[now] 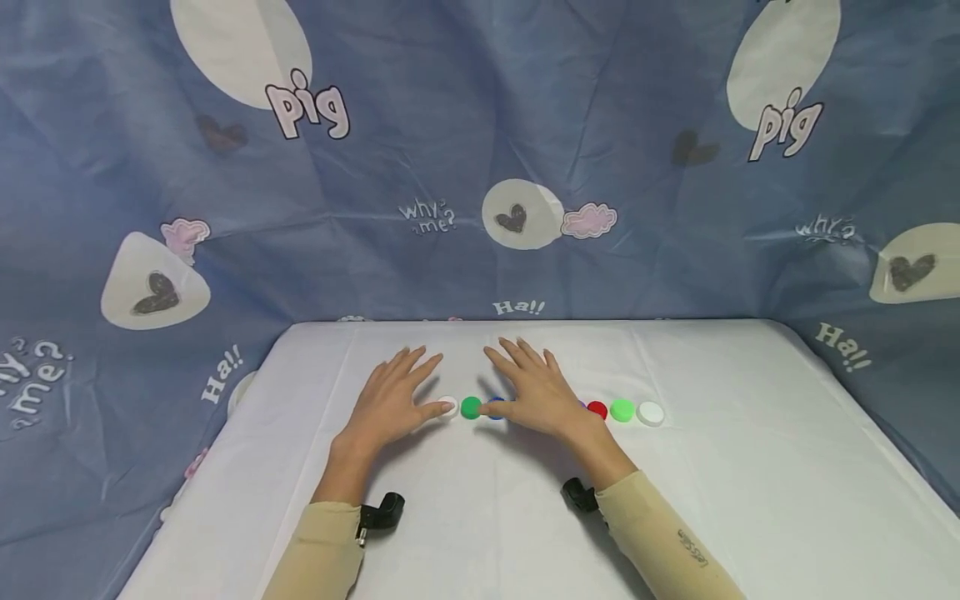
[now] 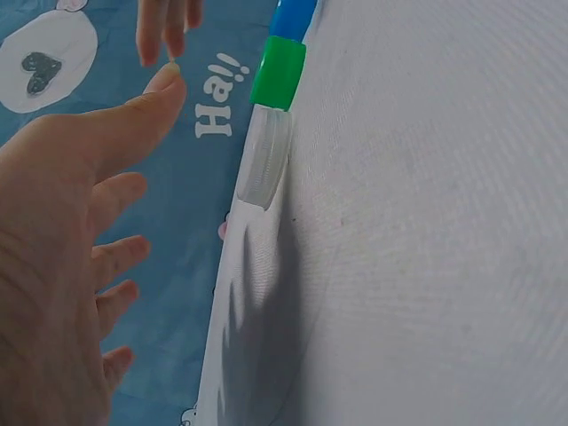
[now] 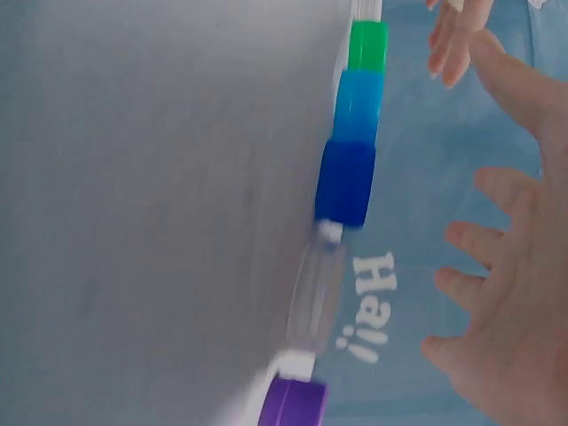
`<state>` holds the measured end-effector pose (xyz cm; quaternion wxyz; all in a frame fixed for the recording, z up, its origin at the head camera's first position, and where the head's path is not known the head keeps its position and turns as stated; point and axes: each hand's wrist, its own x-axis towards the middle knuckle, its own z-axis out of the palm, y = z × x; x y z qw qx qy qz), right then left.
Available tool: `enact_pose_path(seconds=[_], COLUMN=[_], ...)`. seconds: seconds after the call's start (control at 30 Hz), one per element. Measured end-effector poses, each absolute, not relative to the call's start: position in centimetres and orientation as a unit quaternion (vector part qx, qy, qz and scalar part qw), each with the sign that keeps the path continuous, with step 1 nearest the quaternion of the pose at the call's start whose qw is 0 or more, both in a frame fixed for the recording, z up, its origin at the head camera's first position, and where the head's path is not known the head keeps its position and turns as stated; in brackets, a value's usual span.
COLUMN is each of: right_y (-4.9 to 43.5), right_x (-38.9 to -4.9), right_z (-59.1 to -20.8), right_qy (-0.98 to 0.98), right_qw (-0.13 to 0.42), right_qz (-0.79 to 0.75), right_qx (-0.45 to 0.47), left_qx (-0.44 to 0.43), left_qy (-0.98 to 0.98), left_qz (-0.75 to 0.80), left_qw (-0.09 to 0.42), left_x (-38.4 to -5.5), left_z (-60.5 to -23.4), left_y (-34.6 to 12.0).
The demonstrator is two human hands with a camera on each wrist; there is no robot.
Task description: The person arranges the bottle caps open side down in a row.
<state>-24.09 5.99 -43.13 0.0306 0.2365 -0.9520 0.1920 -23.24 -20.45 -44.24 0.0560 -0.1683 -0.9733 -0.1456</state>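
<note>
Small round, cap-like pieces stand in a row across the white table. In the head view a white piece, a green one and a blue one lie around my two thumbs. My left hand hovers with fingers spread, its thumb over the white piece. Over the row's middle my right hand hovers likewise, hiding part of it. The right wrist view shows a light blue piece, a dark blue piece, a clear piece and a purple piece. Both hands hold nothing.
Right of my right hand the row goes on with a red piece, a light green piece and another white piece. A white cloth covers the table. Behind it hangs a blue printed curtain.
</note>
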Motion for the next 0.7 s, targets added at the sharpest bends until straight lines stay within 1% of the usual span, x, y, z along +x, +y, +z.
enact_pose_path(seconds=[0.3, 0.53, 0.7], right_y=[9.1, 11.3, 12.6], right_x=[-24.1, -24.2, -24.3], right_z=[-43.3, -43.3, -43.4], right_qy=[-0.957, -0.961, -0.964], right_qw=[0.040, 0.038, 0.050], right_qz=[0.196, 0.194, 0.179], right_qx=[0.212, 0.192, 0.188], left_qx=[-0.149, -0.139, -0.129], left_qy=[-0.976, -0.978, -0.979], left_qz=[-0.148, -0.151, -0.149], left_qw=[0.049, 0.047, 0.051], left_x=[-23.1, -22.9, -22.8], left_z=[-44.3, -44.3, -44.5], left_y=[-20.4, -20.6, -21.1])
